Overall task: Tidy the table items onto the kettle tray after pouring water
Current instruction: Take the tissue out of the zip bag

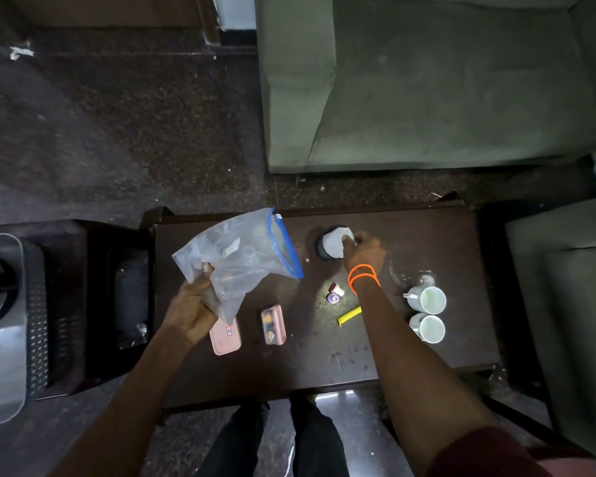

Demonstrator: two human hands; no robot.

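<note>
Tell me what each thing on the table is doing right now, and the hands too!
Left hand: grips the zip bag.
Zip bag: held up above the table.
Right hand: fingers curled on the white cup.
White cup: on the table.
Two mugs: tipped on their sides, no drink showing inside.
Pink box: lid off, things inside.
Pink lid: lying flat.
Yellow comb: lying flat.

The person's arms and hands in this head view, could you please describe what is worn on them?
Both hands are bare, with no gloves or rings visible. The right hand has two bright orange bands around its wrist, and a dark red sleeve shows at that upper arm. The left hand and forearm show nothing worn.
</note>
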